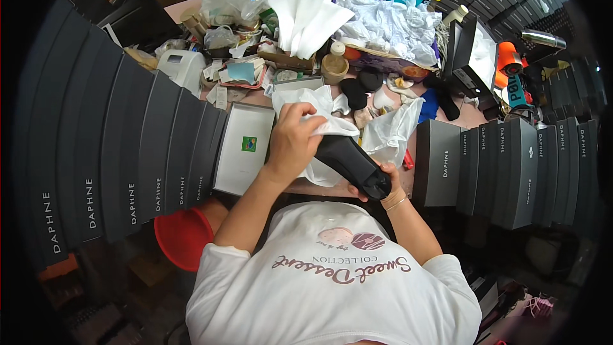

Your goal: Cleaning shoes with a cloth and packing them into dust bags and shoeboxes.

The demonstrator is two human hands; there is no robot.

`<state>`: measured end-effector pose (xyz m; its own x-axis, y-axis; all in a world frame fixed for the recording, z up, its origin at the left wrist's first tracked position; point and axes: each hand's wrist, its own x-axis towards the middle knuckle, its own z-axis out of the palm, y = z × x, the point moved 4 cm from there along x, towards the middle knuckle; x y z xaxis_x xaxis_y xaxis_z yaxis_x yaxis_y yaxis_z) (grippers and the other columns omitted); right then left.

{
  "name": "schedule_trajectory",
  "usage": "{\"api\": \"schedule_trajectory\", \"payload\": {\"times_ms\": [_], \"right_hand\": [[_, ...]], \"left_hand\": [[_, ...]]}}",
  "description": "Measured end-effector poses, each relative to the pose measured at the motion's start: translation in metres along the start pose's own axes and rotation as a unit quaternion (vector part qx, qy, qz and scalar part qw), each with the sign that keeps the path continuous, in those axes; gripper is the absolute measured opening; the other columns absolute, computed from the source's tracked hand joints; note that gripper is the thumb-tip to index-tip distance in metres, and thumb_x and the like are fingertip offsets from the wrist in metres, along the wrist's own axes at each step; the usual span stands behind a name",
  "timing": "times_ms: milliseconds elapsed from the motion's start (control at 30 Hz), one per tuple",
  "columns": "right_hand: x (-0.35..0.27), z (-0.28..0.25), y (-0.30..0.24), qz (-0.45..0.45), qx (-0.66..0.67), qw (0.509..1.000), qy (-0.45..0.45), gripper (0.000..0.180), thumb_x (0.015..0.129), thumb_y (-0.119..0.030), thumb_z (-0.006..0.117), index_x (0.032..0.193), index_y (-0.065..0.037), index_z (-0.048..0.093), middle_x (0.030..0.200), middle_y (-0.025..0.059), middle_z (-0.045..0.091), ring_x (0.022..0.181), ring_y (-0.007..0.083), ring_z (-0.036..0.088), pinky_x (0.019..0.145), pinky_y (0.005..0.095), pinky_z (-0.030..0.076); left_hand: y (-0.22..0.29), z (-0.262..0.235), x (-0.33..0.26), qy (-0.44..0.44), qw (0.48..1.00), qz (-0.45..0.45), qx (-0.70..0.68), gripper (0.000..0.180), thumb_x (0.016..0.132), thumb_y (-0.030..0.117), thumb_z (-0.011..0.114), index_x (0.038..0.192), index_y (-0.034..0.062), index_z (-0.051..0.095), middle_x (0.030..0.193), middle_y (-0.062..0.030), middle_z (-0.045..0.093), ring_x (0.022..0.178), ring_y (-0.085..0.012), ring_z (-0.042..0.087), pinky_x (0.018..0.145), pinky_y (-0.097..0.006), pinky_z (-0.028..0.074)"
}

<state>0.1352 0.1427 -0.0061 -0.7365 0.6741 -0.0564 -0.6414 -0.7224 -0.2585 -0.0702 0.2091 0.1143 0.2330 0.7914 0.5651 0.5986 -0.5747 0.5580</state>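
A black shoe [345, 156] slants across the front of the table, close to my body. My right hand [392, 185] is closed around its lower right end. My left hand [295, 140] is closed on a white cloth [338, 127], which lies over the shoe's upper left end; some of the fingertips are hidden by it. White tissue paper [306, 98] sits behind that hand, and another crumpled sheet of tissue paper [391, 133] lies to the right of the shoe. Left of my left hand is an open box [241, 169] with a white inside and a green sticker.
Dark shoe boxes line up on the left [115, 134] and on the right [440, 176]. Behind lie a glue jar [334, 66], black pads [353, 92], a pile of crumpled paper [393, 22] and folded white sheets [306, 16]. A red bucket [182, 239] stands below the table's left front.
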Motion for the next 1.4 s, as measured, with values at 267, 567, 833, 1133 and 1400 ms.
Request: {"api": "schedule_trajectory", "payload": {"times_ms": [267,567,833,1133,1400], "right_hand": [[0.030,0.060,0.022,-0.177,-0.061,0.954,0.234,0.049,0.087,-0.029,0.058,0.128,-0.005,0.047,0.120,0.0120,0.057,0.109,0.0243,0.057,0.094,0.0354,0.049],[0.035,0.044,0.023,-0.289,-0.239,0.899,0.227,0.048,0.091,-0.015,0.055,0.135,0.000,0.040,0.129,0.0127,0.052,0.116,0.0222,0.053,0.096,0.0358,0.045],[0.037,0.049,0.051,-0.236,-0.382,0.843,0.297,0.050,0.091,-0.014,0.056,0.136,0.000,0.039,0.129,0.0132,0.052,0.116,0.0217,0.053,0.095,0.0348,0.045],[0.116,0.053,0.096,-0.157,-0.770,0.587,0.193,0.052,0.091,-0.013,0.057,0.137,0.001,0.037,0.130,0.0138,0.052,0.116,0.0210,0.053,0.095,0.0336,0.045],[0.099,0.033,0.018,-0.250,-0.384,0.838,0.296,0.074,0.087,-0.027,0.064,0.145,-0.003,0.024,0.140,0.0104,0.040,0.129,0.0175,0.034,0.106,0.0366,0.032]], "left_hand": [[0.066,0.002,-0.027,0.022,0.965,0.183,-0.187,0.044,0.058,-0.002,0.067,0.101,0.0042,0.069,0.076,-0.0022,0.054,0.060,-0.0177,0.053,0.049,-0.028,0.042],[0.065,0.012,-0.084,-0.133,0.924,0.174,-0.313,0.042,0.066,0.003,0.070,0.107,0.0035,0.064,0.076,-0.0080,0.057,0.060,-0.0237,0.058,0.049,-0.034,0.045],[0.043,-0.012,-0.101,-0.374,0.828,0.058,-0.414,0.050,0.077,0.008,0.069,0.124,0.0038,0.052,0.109,-0.0113,0.058,0.087,-0.0242,0.060,0.073,-0.036,0.049],[-0.107,0.008,-0.127,0.109,0.538,-0.584,-0.598,0.057,0.081,0.013,0.069,0.130,0.0007,0.043,0.125,-0.0125,0.051,0.111,-0.0251,0.053,0.096,-0.039,0.045],[-0.060,0.019,-0.112,-0.047,0.942,-0.295,-0.155,0.085,0.070,0.011,0.078,0.137,-0.0056,0.029,0.129,-0.0247,0.046,0.118,-0.0350,0.049,0.101,-0.042,0.039]]}}
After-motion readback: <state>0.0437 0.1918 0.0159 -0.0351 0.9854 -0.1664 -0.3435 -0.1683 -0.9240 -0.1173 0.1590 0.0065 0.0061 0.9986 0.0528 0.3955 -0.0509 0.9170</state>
